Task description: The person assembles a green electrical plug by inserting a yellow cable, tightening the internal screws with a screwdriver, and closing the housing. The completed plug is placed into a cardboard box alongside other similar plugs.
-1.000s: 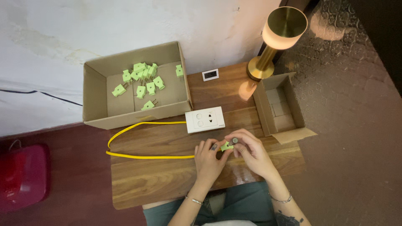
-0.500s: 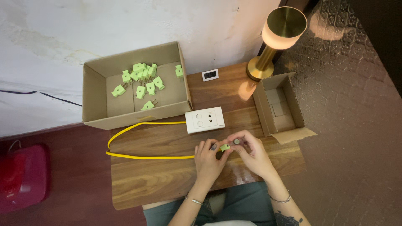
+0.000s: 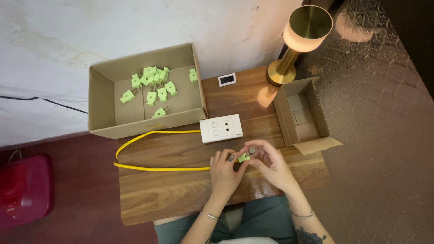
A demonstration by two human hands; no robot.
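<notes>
Wooden table (image 3: 181, 190): two hands (image 3: 226, 174) share one green plug (image 3: 244, 157).

Head view, steeply down over table (image 3: 181, 190)

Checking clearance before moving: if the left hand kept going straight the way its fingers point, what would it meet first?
The left hand points up-table; past the small green plug it pinches, likely the white socket plate, though depth is unclear.
</notes>
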